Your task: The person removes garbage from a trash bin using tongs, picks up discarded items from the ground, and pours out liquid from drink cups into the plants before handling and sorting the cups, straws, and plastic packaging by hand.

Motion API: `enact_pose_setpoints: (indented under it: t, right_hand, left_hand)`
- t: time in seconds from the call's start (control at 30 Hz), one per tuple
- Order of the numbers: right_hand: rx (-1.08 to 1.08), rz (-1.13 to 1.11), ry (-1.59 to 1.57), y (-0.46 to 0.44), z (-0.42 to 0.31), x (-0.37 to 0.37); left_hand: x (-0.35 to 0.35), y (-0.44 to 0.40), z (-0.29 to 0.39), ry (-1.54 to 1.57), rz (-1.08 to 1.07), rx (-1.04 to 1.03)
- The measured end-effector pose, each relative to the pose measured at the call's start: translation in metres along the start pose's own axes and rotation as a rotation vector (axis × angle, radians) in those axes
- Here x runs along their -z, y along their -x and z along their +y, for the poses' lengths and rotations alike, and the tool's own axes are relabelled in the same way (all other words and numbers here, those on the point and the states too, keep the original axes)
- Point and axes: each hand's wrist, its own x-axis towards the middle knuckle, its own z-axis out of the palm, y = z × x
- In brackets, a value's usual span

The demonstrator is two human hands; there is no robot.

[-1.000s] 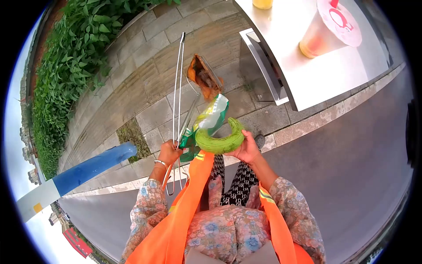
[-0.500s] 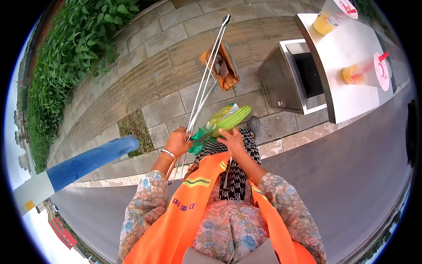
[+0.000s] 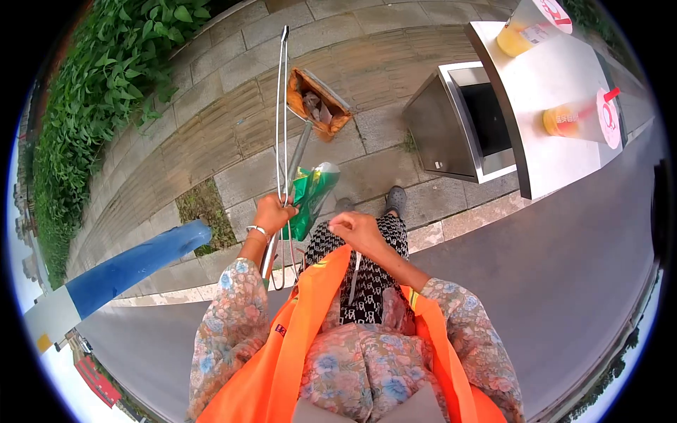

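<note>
- Grey paving slabs (image 3: 247, 130) run between a leafy hedge (image 3: 113, 92) and the smooth road (image 3: 508, 261), a blue-and-white pole (image 3: 141, 264) slanting in at left.
- I have the left grip (image 3: 273, 215) reaching forward, bracelet (image 3: 258, 230) at the wrist, fingers wrapped round long metal tongs (image 3: 279, 120) that point away from the body.
- Green plastic bag (image 3: 305, 211) hangs against those fingers, its upper end clear; I can't make out what is inside.
- My right grip (image 3: 356, 231) is over the patterned trousers (image 3: 367, 299), back of the hand up, fingers bent toward the bag but apart from it; I cannot tell whether the fingertips meet.
- Beyond the bag I see an orange-lined litter pan (image 3: 330, 129) holding pale crumpled scraps (image 3: 315, 107); a metal handle (image 3: 300, 148) runs back beside the tongs.
- Off right is a metal bin (image 3: 430, 127) with a dark open compartment (image 3: 485, 116).
- Two lidded cups stand on the bin's top (image 3: 525, 99): the far cup (image 3: 518, 39) and the near cup (image 3: 562, 121), both with yellow-orange drink, the near one with a red straw (image 3: 612, 93).
- Pink motifs mark both lids; I can't read the near cup's print or the orange vest's (image 3: 317, 296) lettering.
</note>
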Motion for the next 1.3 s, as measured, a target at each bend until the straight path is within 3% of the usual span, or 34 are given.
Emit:
enact_pose_setpoints:
  t: [0.07, 0.13, 0.17, 0.2, 0.3, 0.33, 0.43, 0.47, 0.53, 0.57, 0.6, 0.67, 0.87, 0.97, 1.07, 1.2, 1.3]
  right_hand:
    - [0.017, -0.075, 0.114, -0.013, -0.001, -0.034]
    - [0.000, -0.001, 0.236, -0.029, -0.002, -0.061]
    - [-0.065, 0.017, 0.285, -0.039, 0.001, -0.070]
    - [-0.127, 0.035, 0.332, -0.048, 0.003, -0.070]
    - [0.020, -0.025, 0.252, -0.063, 0.008, -0.056]
    - [0.023, -0.020, 0.260, -0.067, 0.004, -0.046]
    - [-0.153, -0.425, -0.394, -0.076, 0.010, -0.020]
    - [-0.148, -0.429, -0.382, -0.081, 0.014, -0.012]
    - [-0.353, -0.378, -0.688, -0.086, 0.013, 0.006]
    - [-0.347, -0.282, -0.719, -0.091, 0.014, 0.018]
    - [-0.349, -0.281, -0.711, -0.098, 0.015, 0.029]
    - [-0.471, 0.129, -0.416, -0.117, 0.016, 0.052]
    - [-0.466, 0.183, -0.366, -0.194, 0.059, 0.085]
    - [-0.460, 0.202, -0.449, -0.238, 0.071, 0.108]
    - [-0.437, 0.254, -0.507, -0.269, 0.077, 0.141]
    - [-0.379, 0.293, -0.516, -0.329, 0.090, 0.196]
    - [-0.346, 0.444, -0.655, -0.361, 0.104, 0.234]
  left_hand:
    - [-0.016, -0.014, -0.003, -0.024, -0.015, -0.010]
    - [-0.028, -0.021, 0.004, 0.024, -0.038, 0.027]
    - [-0.026, -0.020, 0.019, 0.132, -0.090, 0.145]
    - [-0.030, -0.025, 0.022, 0.133, -0.091, 0.138]
    - [-0.031, -0.027, 0.029, 0.584, -0.077, 0.252]
    - [-0.030, -0.028, 0.035, 0.589, -0.078, 0.244]
    - [-0.030, -0.022, 0.047, 0.729, -0.014, 0.257]
    - [-0.026, -0.021, 0.050, 0.739, -0.007, 0.250]
    - [-0.008, -0.016, 0.054, 0.774, -0.031, 0.236]
    - [0.004, -0.015, 0.044, 0.731, -0.056, 0.231]
    - [0.013, -0.009, 0.036, 0.739, -0.057, 0.230]
    - [0.030, 0.005, 0.022, 0.770, 0.006, 0.205]
    - [0.055, 0.063, -0.021, 0.554, 0.010, 0.283]
    - [0.043, 0.080, -0.046, 0.512, 0.013, 0.327]
    - [0.034, 0.080, -0.046, 0.263, -0.031, 0.335]
    - [0.002, 0.086, -0.070, 0.239, 0.020, 0.363]
    - [-0.004, 0.086, -0.063, 0.182, 0.036, 0.323]
